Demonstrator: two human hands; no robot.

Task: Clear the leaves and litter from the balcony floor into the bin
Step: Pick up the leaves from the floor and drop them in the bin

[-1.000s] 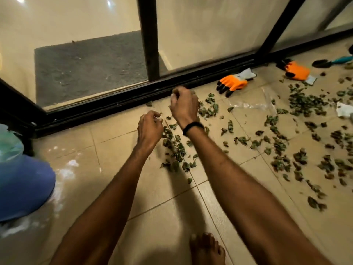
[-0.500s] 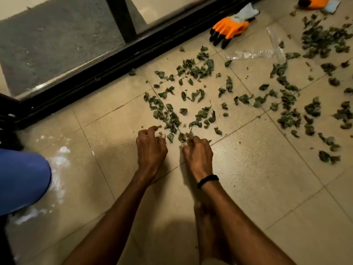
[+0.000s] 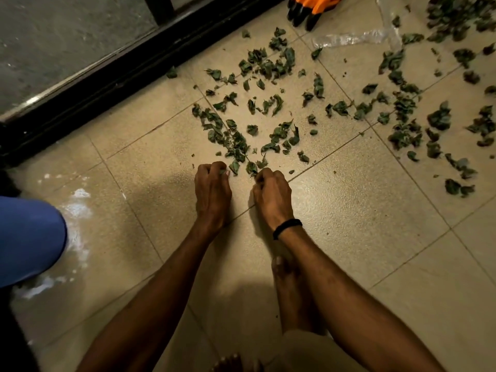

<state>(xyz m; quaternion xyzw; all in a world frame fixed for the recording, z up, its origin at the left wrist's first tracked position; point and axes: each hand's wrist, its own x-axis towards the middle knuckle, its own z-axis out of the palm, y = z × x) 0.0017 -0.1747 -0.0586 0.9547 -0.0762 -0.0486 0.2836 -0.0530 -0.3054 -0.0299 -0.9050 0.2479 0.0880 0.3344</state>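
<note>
Floor [image 3: 349, 251]: bare tiles nearest, open room rightward
Bin [image 3: 29, 237]: blue, left edge, well apart from hands
Left hand [image 3: 213, 191]: fingers curled, pinching a leaf
Right hand [image 3: 272, 196]: fingers curled onto leaves beside it
Leaves [image 3: 268, 103]: scattered beyond the hands, band running far-right
Door track [image 3: 107, 84]: black, bounding the far left

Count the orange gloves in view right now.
1. The orange glove lies at the top edge, right of the black door track, past the leaves, partly cut off by the frame. More may lie outside the view.
</note>
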